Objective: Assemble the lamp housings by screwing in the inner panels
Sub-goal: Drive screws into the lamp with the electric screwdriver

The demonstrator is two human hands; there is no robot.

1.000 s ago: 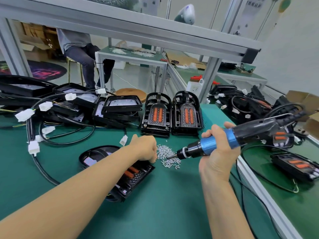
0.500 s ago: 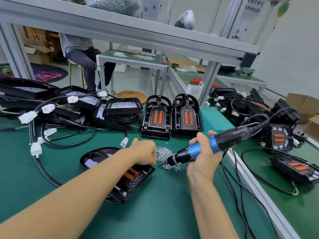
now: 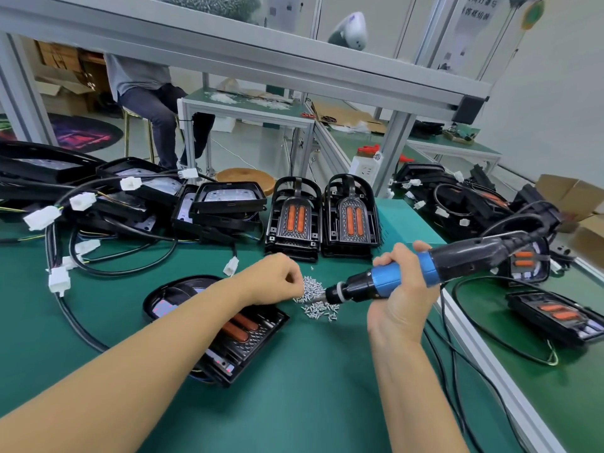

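A black lamp housing (image 3: 242, 341) with an inner panel and two orange lenses lies on the green mat, partly under my left forearm. My left hand (image 3: 274, 279) rests at the near edge of a pile of small silver screws (image 3: 318, 300), fingers pinched together; whether a screw is between them is hidden. My right hand (image 3: 402, 292) grips a blue and black electric screwdriver (image 3: 425, 269), held nearly level with its tip at the screw pile.
Two stacks of inner panels (image 3: 295, 223) (image 3: 353, 220) stand behind the screws. Black housings with cables and white connectors (image 3: 42, 217) crowd the left. More housings (image 3: 555, 318) lie beyond the aluminium rail (image 3: 483, 348) at right. A person sits far back left.
The screwdriver has swung left and down, bringing its tip to the screw pile. My left hand has stayed at the pile.
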